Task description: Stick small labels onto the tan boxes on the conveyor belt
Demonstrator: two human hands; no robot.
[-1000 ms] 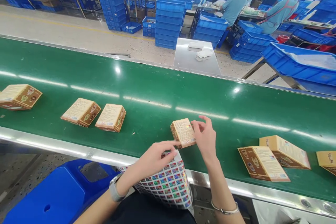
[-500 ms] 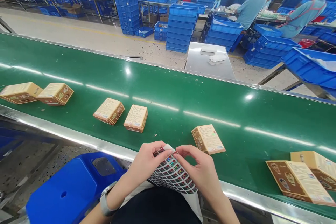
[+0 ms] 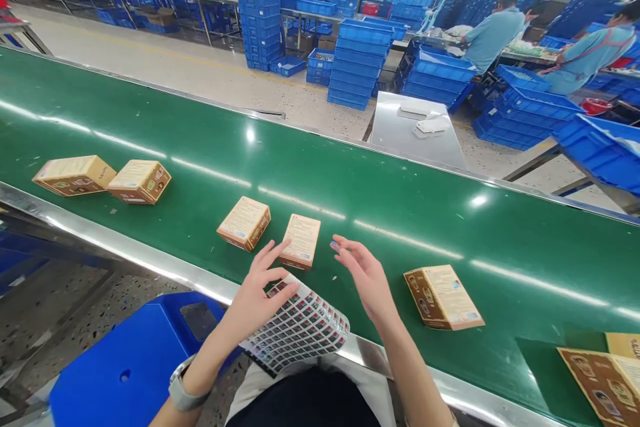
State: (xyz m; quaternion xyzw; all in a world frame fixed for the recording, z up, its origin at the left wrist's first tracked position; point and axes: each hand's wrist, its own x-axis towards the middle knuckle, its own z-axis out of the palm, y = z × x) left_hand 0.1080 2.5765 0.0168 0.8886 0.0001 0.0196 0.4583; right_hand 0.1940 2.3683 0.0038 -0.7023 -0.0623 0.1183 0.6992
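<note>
My left hand [image 3: 256, 299] pinches the top edge of a sheet of small square stickers [image 3: 313, 327] between thumb and fingers; the sheet bends down over my lap. One finger of that hand reaches over the near corner of a brown and cream box [image 3: 303, 235]. Just right of this box is my right hand [image 3: 366, 279], thumb and index finger closed on a small shiny sticker [image 3: 335, 246]. Another box [image 3: 245, 221] lies close by on the left, and a box with a shiny sticker on its top [image 3: 445, 297] is to the right.
A green conveyor belt [image 3: 210, 127] crosses in front of me, carrying more boxes [image 3: 140, 180] at left and right. A blue stool [image 3: 135, 360] stands at lower left. Beyond the belt are a metal table [image 3: 415, 140], stacked blue crates [image 3: 357, 63] and several people at work.
My right hand has come away from the sheet with a sticker and moved forward beside a box. The sheet stays in my left hand. The boxes have shifted rightward in view.
</note>
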